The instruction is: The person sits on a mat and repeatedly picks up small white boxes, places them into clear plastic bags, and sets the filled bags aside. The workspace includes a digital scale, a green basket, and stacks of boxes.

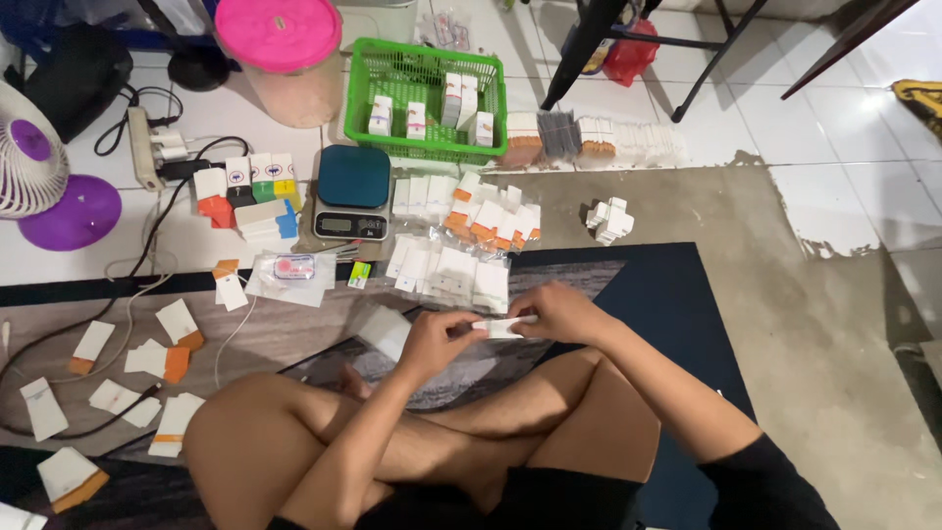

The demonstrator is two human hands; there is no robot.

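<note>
White and purple at the far left, that's a small fan on the tiled floor, with a power strip and black cables just beside it. Flat white-and-orange carton blanks lie scattered over the mat at lower left. Moving right, a pink-lidded tub stands at the top, and below it a digital scale with a dark blue platform sits beside a short row of coloured little boxes. Next comes the green basket, holding several upright white boxes, and in front of it a spread of flat white packets, some with orange ends. Now to the middle: the person sits cross-legged, and the left hand and right hand are close together, each pinching one end of a small white carton held just above the knees, left fingers at its left end, right fingers at its right. Further right, a little cluster of folded white boxes rests alone on the grey floor, well apart from the hands.
</note>
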